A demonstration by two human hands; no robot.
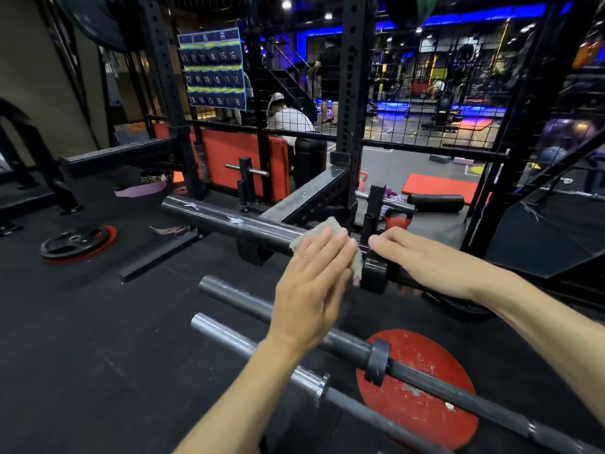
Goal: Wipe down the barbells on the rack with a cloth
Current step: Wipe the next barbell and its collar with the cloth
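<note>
Three barbells lie side by side, their sleeves pointing left. The top barbell (229, 221) has a thick dark sleeve. A pale cloth (322, 229) is draped over that sleeve next to its collar. My left hand (311, 290) presses on the cloth with straight fingers. My right hand (422, 260) lies over the same bar just right of the collar, with its fingers curled round the shaft. Below them, a second dark barbell (235, 298) and a chrome-sleeved third barbell (229, 335) run under my left forearm.
A red weight plate (425, 381) lies under the lower bars. A black and red plate (78, 244) sits on the floor at left. Black rack uprights (352, 93) and a red kettlebell (397, 221) stand behind the bar. A seated person (288, 119) is beyond the rack.
</note>
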